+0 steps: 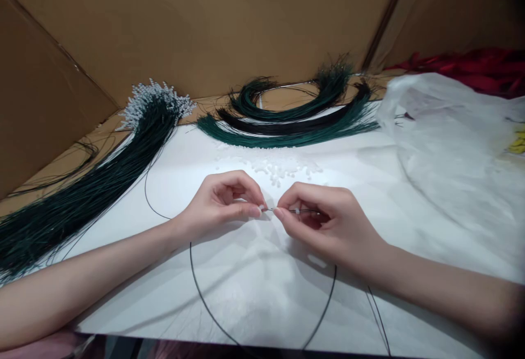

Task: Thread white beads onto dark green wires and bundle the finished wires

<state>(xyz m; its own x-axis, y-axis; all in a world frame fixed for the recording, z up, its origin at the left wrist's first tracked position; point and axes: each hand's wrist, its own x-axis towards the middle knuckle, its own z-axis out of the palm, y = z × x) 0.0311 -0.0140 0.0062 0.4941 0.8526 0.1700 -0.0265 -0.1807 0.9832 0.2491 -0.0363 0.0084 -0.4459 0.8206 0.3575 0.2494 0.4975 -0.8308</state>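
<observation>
Near the middle of the white sheet, my left hand (227,203) pinches a small white bead (261,207) between thumb and fingertips. My right hand (328,216) is closed on a thin dark wire (306,211), its fingertips just right of the left ones. Another white bead (297,211) shows on the wire by the right fingers. A dark wire loop (199,288) hangs below both hands toward the front edge. Just behind the hands, many loose white beads (274,170) lie scattered. How the bead at the left fingertips meets the wire is too small to tell.
A bundle of dark green wires with white beaded tips (123,151) lies at left. Curved green and black wire bundles (287,126) lie at the back. At right are a clear plastic bag (455,167) and red material (479,69). Cardboard walls (205,25) stand behind.
</observation>
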